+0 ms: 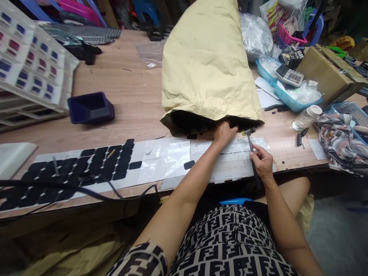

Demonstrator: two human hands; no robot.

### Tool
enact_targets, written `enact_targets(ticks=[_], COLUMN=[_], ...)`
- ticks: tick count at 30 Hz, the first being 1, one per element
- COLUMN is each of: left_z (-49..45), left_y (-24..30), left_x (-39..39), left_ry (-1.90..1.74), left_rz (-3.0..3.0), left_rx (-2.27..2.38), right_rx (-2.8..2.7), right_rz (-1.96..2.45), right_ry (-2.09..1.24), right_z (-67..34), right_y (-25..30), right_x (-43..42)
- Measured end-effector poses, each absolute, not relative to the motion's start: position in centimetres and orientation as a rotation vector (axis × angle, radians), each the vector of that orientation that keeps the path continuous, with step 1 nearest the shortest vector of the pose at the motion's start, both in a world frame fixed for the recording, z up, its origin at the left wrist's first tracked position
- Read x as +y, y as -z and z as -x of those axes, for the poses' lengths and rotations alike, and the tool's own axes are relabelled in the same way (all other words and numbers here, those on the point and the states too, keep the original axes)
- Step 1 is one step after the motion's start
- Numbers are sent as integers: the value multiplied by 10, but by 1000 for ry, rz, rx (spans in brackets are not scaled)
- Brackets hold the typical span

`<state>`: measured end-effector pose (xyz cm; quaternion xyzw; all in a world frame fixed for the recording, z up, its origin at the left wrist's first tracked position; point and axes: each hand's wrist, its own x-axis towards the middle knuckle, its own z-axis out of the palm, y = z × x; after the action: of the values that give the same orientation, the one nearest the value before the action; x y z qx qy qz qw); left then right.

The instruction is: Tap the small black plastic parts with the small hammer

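Note:
My left hand [223, 133] reaches into the dark mouth of a big tan paper sack [207, 65] lying on the wooden table [129, 96]; its fingertips are hidden inside among black pieces. My right hand [262, 163] is closed round the black handle of a small hammer [250, 142], whose metal head points up just beside the sack's opening. Under both hands lies a long white sheet [230, 161]. A single black keycap [189, 165] rests on it near my left forearm.
Rows of black keycaps [86, 168] cover the sheet's left part, with a black cable [115, 193] across it. A dark blue tray [90, 107] and white racks [28, 65] stand left. Blue baskets, a calculator [289, 75], a bottle [306, 117] and cloth [339, 142] crowd the right.

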<state>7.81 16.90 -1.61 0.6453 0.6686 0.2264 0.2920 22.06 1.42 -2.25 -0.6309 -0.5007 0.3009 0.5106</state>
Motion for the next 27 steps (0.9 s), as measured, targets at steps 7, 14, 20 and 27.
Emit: enact_targets(ticks=[7, 14, 20, 27], left_z=[-41, -9, -12, -13], left_y=[14, 29, 37, 38], left_x=[145, 102, 102, 103], left_ry=[-562, -667, -713, -763], left_rz=[-1803, -1910, -1901, -1893], left_rx=[1702, 1431, 1419, 1427], right_rx=[-1219, -1309, -1550, -1872], right_rz=[1528, 1563, 1600, 1466], right_ry=[-735, -642, -410, -220], right_z=[-222, -223, -216, -190], right_y=[23, 25, 19, 4], right_x=[13, 13, 6, -5])
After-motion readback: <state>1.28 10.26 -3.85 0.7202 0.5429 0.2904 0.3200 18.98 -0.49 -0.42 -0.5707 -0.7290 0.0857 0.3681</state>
